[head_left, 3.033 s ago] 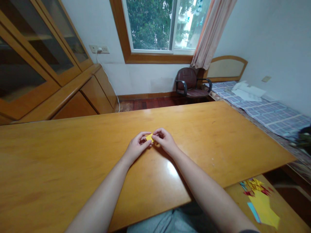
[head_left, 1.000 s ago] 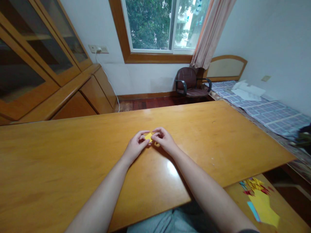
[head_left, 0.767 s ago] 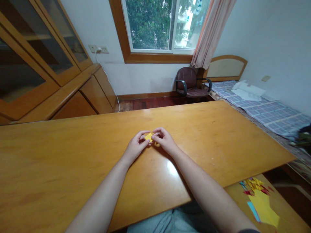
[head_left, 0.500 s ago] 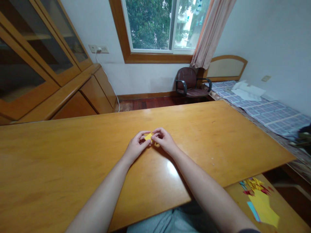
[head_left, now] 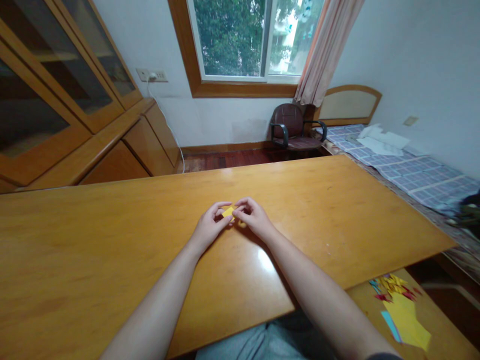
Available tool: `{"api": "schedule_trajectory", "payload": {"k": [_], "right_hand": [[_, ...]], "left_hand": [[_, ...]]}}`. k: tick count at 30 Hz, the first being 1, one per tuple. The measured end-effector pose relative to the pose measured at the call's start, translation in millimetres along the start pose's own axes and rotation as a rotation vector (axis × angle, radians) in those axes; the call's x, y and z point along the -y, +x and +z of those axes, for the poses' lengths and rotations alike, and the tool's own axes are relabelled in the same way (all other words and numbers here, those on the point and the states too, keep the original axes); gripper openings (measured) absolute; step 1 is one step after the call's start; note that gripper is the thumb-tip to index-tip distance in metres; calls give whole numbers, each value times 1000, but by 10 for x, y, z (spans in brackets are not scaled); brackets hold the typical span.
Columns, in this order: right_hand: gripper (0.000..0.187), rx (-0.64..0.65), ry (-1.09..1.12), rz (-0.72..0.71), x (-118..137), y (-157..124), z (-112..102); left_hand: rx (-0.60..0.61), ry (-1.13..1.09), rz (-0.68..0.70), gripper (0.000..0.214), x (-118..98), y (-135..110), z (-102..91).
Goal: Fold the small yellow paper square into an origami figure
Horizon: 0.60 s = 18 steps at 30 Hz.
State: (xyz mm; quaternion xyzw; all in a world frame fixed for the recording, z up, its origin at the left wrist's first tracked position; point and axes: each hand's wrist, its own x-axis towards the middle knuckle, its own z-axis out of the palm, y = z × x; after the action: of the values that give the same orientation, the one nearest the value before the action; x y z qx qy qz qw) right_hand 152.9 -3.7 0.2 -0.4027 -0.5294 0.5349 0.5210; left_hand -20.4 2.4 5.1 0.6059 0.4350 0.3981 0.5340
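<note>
A small folded piece of yellow paper is held just above the middle of a long wooden table. My left hand pinches its left side with thumb and fingers closed. My right hand pinches its right side, fingers curled over it. The two hands touch at the fingertips, and most of the paper is hidden between them.
A lower wooden surface at the bottom right carries yellow and blue paper sheets and a heap of small folded coloured pieces. Behind the table are a brown office chair, a bed, wooden cabinets and a window.
Almost nothing differs: both hands stay pinched on the yellow paper in the same spot, with only slight shifts of the fingertips.
</note>
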Motion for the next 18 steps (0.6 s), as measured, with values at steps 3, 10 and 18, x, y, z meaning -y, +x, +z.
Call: {"api": "schedule_trajectory", "payload": {"k": [3, 10, 18], "right_hand": [[29, 24, 29, 13, 10, 3, -1], [32, 60, 69, 16, -49, 16, -10], [32, 4, 23, 31, 8, 5, 1]], "left_hand": [[-1, 1, 1, 49, 16, 3, -2], [5, -2, 10, 49, 18, 3, -7], [17, -5, 5, 48, -11, -11, -13]]}}
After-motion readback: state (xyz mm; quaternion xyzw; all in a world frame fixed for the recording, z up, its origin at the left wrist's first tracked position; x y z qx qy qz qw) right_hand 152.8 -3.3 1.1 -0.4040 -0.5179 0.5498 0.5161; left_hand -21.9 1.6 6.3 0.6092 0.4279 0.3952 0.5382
